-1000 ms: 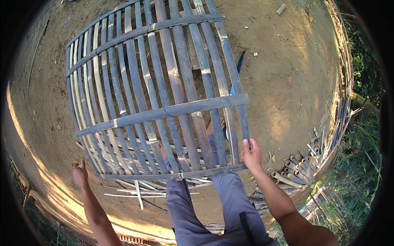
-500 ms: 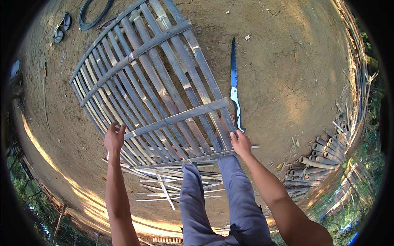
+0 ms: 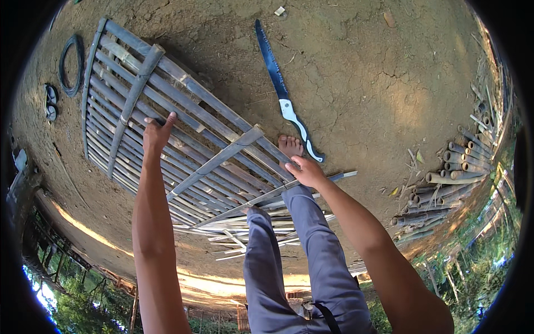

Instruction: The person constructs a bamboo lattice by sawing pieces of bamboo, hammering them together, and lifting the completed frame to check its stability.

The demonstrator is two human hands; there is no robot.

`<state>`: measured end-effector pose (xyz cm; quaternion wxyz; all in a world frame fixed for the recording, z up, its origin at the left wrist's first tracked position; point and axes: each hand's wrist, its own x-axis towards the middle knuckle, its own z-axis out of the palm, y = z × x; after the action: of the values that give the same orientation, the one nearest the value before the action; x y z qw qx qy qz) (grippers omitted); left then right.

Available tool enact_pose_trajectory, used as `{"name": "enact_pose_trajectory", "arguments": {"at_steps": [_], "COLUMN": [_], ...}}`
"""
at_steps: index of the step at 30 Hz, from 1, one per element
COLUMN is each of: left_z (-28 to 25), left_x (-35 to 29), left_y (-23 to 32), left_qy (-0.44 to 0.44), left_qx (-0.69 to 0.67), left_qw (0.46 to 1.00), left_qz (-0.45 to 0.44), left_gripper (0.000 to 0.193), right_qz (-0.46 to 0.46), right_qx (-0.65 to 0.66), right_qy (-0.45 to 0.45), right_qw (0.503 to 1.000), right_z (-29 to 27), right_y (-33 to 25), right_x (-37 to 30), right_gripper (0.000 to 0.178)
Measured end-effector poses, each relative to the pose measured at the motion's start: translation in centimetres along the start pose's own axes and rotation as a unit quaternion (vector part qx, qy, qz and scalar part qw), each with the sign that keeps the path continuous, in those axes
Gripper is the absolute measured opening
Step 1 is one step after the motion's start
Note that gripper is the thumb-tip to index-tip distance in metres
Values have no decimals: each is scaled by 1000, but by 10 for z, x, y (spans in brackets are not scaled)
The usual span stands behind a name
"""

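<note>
A slatted bamboo panel (image 3: 214,119) slants in front of my legs, its long slats tied across several crosspieces. My left hand (image 3: 157,135) is on the middle slats, thumb pointing away and fingers bent around a slat; their tips are partly hidden. At the panel's near right corner, my right hand (image 3: 305,171) grips the edge slat, thumb on top. A handsaw (image 3: 286,108) with a dark curved blade and a white and black handle lies on the ground just beyond my right hand. My bare right foot (image 3: 290,146) shows between the panel corner and the saw handle.
Split bamboo strips (image 3: 231,239) lie loosely under the panel's near edge. Cut bamboo poles (image 3: 445,178) are stacked at the right. A coil of dark tubing (image 3: 71,65) and a pair of sandals (image 3: 51,103) rest on the dirt at the far left.
The panel has swung counterclockwise, its far end moving left and nearer. My left hand has gone from beside its left edge onto its slats; my right hand stays at the corner.
</note>
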<state>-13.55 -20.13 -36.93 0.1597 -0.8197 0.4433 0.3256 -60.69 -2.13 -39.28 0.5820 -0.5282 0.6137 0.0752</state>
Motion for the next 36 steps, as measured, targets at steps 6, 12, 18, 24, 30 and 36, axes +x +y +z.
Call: {"name": "enact_pose_trajectory", "arguments": {"at_steps": [6, 12, 18, 24, 30, 36], "left_z": [-11, -22, -51, -60, -48, 26], "left_x": [-6, -9, -54, -91, -77, -108], "left_y": [-2, 27, 93, 239, 267, 133], "left_qy": [18, -21, 65, -35, 210, 121], "left_qx": [5, 0, 30, -391, -391, -255], "left_qw": [1000, 1000, 997, 899, 878, 951], "left_qz": [3, 2, 31, 193, 180, 123], "left_gripper": [69, 76, 69, 33, 80, 78], "right_qz": [-62, -9, 88, -2, 59, 104], "right_qx": [22, -122, -150, -45, 28, 101], "right_qy": [135, 242, 129, 341, 361, 298], "right_qw": [989, 963, 976, 939, 930, 943], "right_z": [-13, -26, -36, -49, -80, -79], "right_y": [0, 48, 27, 75, 64, 29], "right_x": [31, 70, 89, 43, -50, -123], "right_gripper": [51, 64, 60, 56, 40, 31]}}
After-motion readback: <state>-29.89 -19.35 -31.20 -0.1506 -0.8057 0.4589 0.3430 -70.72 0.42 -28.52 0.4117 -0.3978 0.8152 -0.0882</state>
